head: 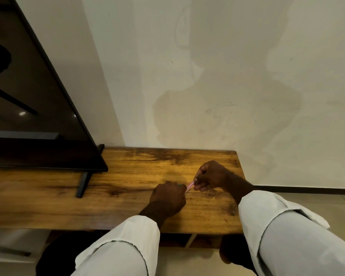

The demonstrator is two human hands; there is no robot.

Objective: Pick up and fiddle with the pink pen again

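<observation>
Two hands meet over a wooden desk [127, 196]: the right hand [211, 176] pinches one small pink strip [190, 186] between curled fingers, while the left hand [167, 198], fist curled, grips its other end. One dark television [28, 96] stands well left of the fingers.

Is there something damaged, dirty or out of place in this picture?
Yes: the wall above the table has large darker blotches, like damp stains. Otherwise nothing stands out: the TV stands upright, and the left hand and right hand hold a small pink strip.
</observation>
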